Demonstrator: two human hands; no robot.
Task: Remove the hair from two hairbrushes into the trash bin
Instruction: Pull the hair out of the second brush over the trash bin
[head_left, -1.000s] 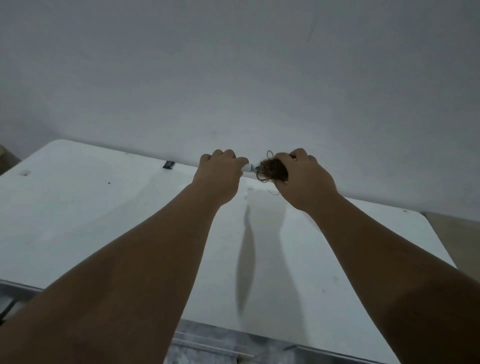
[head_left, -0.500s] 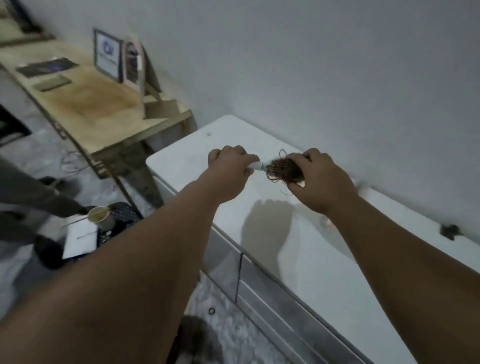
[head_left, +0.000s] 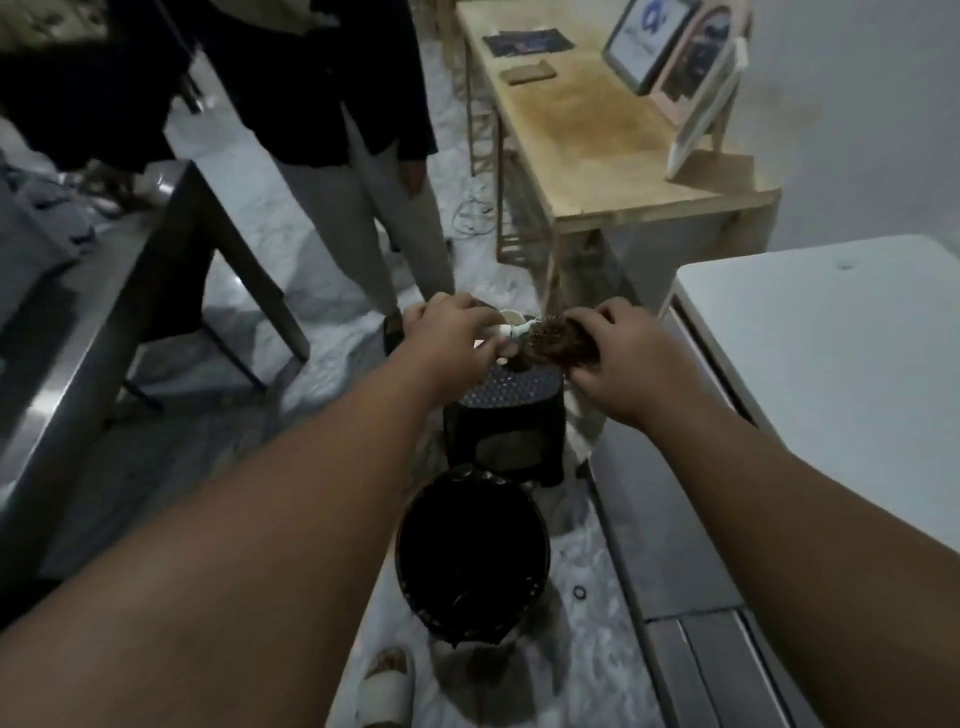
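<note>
At far left one steel table (head_left: 78, 322) is noted, and behind it one standing person (head_left: 337, 130) in a dark top and pale trousers. Left of centre, the left hand (head_left: 447, 343) is seen curled round the white handle of a single hairbrush (head_left: 514, 330), which is held level between the two hands. The head of the brush is matted with brown hair (head_left: 553, 343) and lies just right of the left hand, touching the right hand. The right hand (head_left: 628, 364) is closed round that head, fingers over the top and thumb beneath (whether hair alone or bristles too are pinched cannot be told). One hairbrush is counted, and two hands. Below the brush one black perforated stool (head_left: 511, 410) is recorded. Nearer the wearer, between the forearms, one round black trash bin (head_left: 472, 551) stands on the floor with its mouth open. One pale slipper (head_left: 384, 686) lies by the bin. Further right are one wooden table (head_left: 587, 130) bearing two framed pictures (head_left: 649, 41), and at far right one white table (head_left: 831, 364).
</note>
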